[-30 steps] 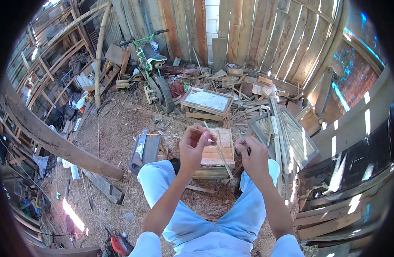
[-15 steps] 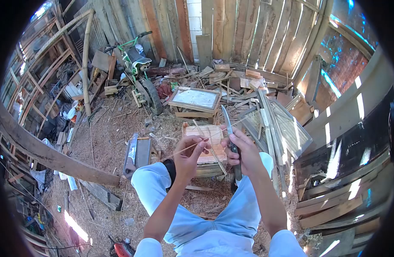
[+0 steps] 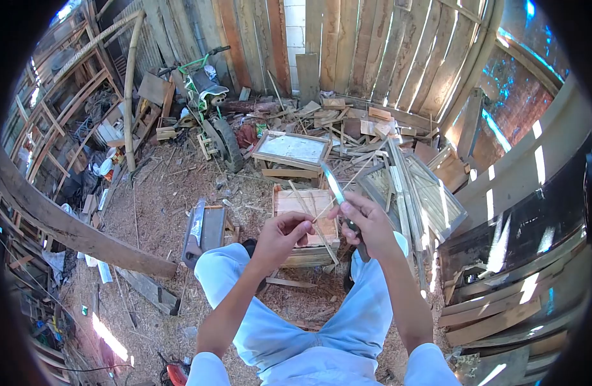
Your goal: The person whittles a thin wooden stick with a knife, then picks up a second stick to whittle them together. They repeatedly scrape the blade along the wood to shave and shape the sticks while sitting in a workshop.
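Between thumb and fingers, my left hand [image 3: 283, 238] pinches the end of a thin wooden stick [image 3: 357, 172]. The stick slants up and to the right, passing by my right hand [image 3: 368, 225]. That hand is closed around the dark handle of a knife [image 3: 335, 184], its bright blade pointing up and slightly left. The blade lies close to the stick; whether they touch I cannot tell. Beneath both hands stands a wooden box [image 3: 303, 257] between my knees, with thin wood strips [image 3: 300, 196] lying across its top.
A handsaw [image 3: 194, 235] rests by a dark panel [image 3: 213, 229] at my left knee. Ahead are a framed white board [image 3: 292, 149], scrap wood [image 3: 347, 119] and a small motorbike [image 3: 209, 96]. Long boards [image 3: 408, 186] lie right; a thick beam [image 3: 83, 222] crosses the left side.
My left hand has moved slightly lower, and the stick now points more steeply up to the right. The knife has shifted left and down, tilting further left.
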{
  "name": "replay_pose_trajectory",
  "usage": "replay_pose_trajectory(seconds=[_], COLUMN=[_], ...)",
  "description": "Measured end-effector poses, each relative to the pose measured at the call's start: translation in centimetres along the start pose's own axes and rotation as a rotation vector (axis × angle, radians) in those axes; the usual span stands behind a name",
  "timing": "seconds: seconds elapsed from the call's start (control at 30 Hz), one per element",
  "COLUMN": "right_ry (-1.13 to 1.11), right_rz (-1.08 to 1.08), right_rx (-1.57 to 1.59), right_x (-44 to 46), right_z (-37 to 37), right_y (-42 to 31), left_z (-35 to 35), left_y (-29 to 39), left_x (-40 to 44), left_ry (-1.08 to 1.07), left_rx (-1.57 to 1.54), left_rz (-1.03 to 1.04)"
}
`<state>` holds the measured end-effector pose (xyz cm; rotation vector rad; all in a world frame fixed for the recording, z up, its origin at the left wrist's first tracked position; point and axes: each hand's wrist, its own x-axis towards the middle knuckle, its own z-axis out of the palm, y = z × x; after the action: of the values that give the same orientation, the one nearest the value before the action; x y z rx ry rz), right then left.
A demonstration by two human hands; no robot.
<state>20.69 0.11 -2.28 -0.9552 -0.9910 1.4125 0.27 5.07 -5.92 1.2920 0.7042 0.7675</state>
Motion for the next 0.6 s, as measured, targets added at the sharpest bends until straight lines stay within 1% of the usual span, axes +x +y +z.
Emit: replay_pose_trajectory(seconds=[0.03, 0.07, 0.1, 0.13, 0.2, 0.23, 0.27, 0.33, 0.37, 0.4, 0.43, 0.5, 0.53, 0.6], right_ry=[-0.004, -0.053, -0.099, -0.094, -0.175, -0.172, -0.174, -0.1, -0.061, -0.061, -0.115, -0.212, -0.21, -0.224], right_rz=[-0.002, 0.054, 0.11, 0.113, 0.205, 0.229, 0.233, 0.218, 0.174, 0.171, 0.216, 0.292, 0.291, 0.313], right_rx=[-0.002, 0.011, 0.024, 0.024, 0.045, 0.089, 0.091, 0.182, 0.245, 0.245, 0.228, 0.2, 0.197, 0.224], right_x=[0.0, -0.2, -0.3, -0.4, -0.7, -0.8, -0.9, -0.8, -0.9, -0.9, -0.9, -1.2, -1.2, -1.2], right_z=[0.2, 0.4, 0.5, 0.6, 1.0, 0.7, 0.1, -0.7, -0.7, -0.7, -0.8, -0.1, 0.1, 0.5], right_y=[0.5, 1.0, 1.3, 1.3, 1.3, 1.0, 0.7, -0.4, -1.1, -1.0, -0.8, -0.5, -0.6, -0.6], left_z=[0.2, 0.4, 0.8, 1.2, 1.4, 1.3, 1.1, 0.6, 0.3, 0.1, 0.1, 0.5, 0.7, 1.2], left_y=[-0.1, -0.1, 0.2, 0.5, 1.2, 1.4, 1.4, 1.6, 1.7, 1.9, 2.1, 2.6, 2.8, 3.0], left_x=[0.1, 0.0, -0.1, -0.3, -0.7, -0.8, -0.9, -1.1, -1.1, -1.1, -1.1, -0.9, -0.9, -0.9], left_ry=[0.077, 0.078, 0.124, 0.168, 0.162, 0.157, 0.16, 0.097, 0.096, 0.067, 0.037, 0.019, 0.004, 0.022], left_rx=[0.048, 0.047, 0.068, 0.088, 0.104, 0.123, 0.123, 0.006, 0.007, -0.064, -0.136, -0.173, -0.208, -0.192], left_rz=[0.04, 0.042, 0.051, 0.056, 0.038, 0.024, 0.021, -0.03, -0.028, -0.079, -0.128, -0.149, -0.173, -0.159])
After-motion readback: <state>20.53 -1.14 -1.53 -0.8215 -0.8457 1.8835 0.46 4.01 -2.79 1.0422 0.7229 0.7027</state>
